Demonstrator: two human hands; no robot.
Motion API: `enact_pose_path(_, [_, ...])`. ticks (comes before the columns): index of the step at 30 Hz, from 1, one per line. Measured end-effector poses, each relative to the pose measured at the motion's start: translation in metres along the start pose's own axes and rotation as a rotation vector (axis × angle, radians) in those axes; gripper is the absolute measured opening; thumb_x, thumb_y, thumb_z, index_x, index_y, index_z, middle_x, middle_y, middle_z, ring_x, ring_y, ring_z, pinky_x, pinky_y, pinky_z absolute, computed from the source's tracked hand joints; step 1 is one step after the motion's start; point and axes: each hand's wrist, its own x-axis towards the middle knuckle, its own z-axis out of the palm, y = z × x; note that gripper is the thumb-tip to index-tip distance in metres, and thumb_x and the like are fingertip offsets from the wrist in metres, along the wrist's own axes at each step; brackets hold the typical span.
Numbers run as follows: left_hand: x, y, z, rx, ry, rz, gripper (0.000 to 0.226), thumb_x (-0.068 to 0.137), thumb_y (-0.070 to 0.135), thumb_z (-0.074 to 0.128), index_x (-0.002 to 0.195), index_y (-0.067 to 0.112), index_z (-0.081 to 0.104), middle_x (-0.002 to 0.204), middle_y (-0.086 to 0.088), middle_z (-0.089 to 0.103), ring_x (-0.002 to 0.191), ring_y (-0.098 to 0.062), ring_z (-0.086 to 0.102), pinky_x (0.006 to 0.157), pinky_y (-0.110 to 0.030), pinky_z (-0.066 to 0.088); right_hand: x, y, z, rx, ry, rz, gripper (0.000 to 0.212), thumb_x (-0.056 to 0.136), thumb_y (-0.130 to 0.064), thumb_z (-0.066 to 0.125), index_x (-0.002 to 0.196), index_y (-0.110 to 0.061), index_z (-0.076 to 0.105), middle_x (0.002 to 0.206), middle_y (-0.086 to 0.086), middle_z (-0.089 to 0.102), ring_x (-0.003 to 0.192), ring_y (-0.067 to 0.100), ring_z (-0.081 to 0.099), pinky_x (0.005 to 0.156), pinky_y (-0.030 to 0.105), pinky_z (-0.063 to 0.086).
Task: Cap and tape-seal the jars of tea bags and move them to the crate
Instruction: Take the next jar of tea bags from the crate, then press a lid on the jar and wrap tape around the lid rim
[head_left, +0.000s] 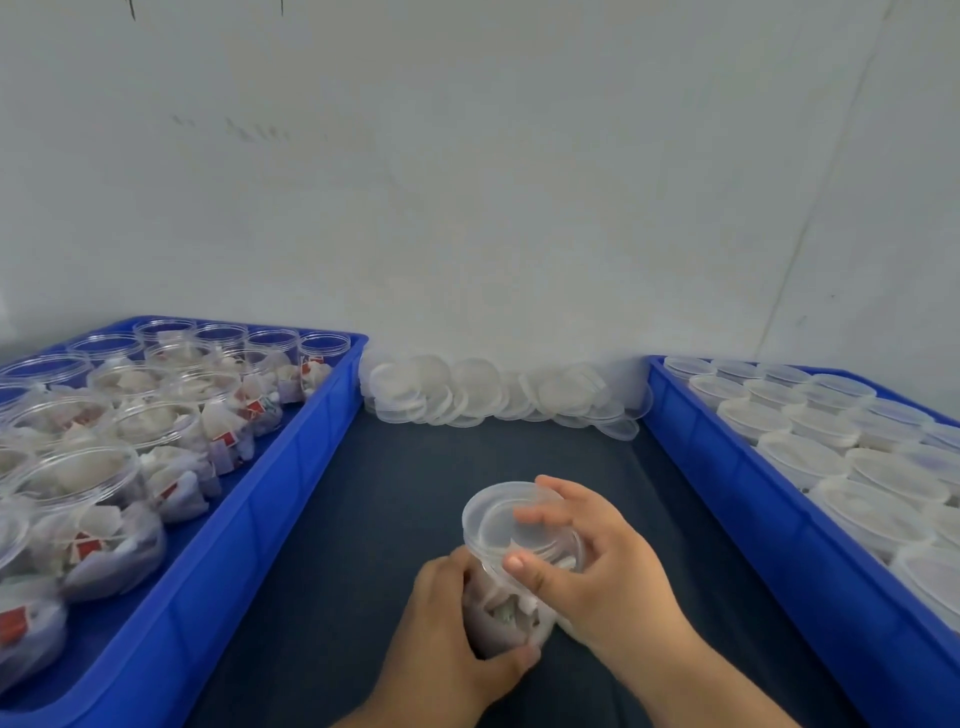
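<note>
Jar (506, 613) located mid-desk (374, 519), near the front edge, between two blue crates. Long axis near vertical, mouth upward, lid (498, 519) seated on top. Left hand (447, 618) fingers wrapped round the body; right hand (587, 561) fingers and thumb curled over the lid rim. Jar base hidden by both hands; contact with the desk cannot be confirmed. Contents indistinct.
</note>
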Motion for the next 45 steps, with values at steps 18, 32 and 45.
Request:
enact_pose_path(18, [0.006, -0.004, 0.0, -0.261, -0.13, -0.023, 0.094, 0.068, 0.038, 0.09, 0.143, 0.051, 0.034, 0.139, 0.015, 0.058, 0.124, -0.004, 0.06, 0.105, -0.036, 0.051, 0.009, 0.022, -0.005, -0.056, -0.115, -0.179, 0.042, 0.065, -0.061, 0.077, 0.103, -0.047, 0.068, 0.134, -0.019, 0.052, 0.126, -0.001, 0.051, 0.098, 0.03, 0.05])
enact_pose_path(32, [-0.001, 0.001, -0.003, -0.299, -0.158, 0.097, 0.12, 0.084, 0.022, 0.083, 0.152, 0.048, -0.012, 0.146, 0.04, 0.037, 0.136, 0.007, 0.045, 0.105, -0.014, 0.042, 0.011, 0.018, -0.002, -0.07, -0.394, -0.119, 0.087, 0.066, -0.073, 0.07, 0.14, -0.062, 0.025, 0.144, -0.035, 0.026, 0.139, -0.012, 0.021, 0.107, 0.016, 0.034])
enact_pose_path(45, [0.001, 0.004, -0.002, -0.251, -0.174, 0.137, 0.114, 0.088, 0.026, 0.079, 0.154, 0.046, -0.012, 0.155, 0.021, 0.04, 0.131, -0.003, 0.055, 0.109, -0.034, 0.047, 0.009, 0.014, 0.001, 0.05, -0.369, 0.05, 0.099, 0.077, -0.055, 0.075, 0.153, -0.042, 0.013, 0.148, -0.034, 0.025, 0.133, -0.02, 0.026, 0.11, 0.013, 0.032])
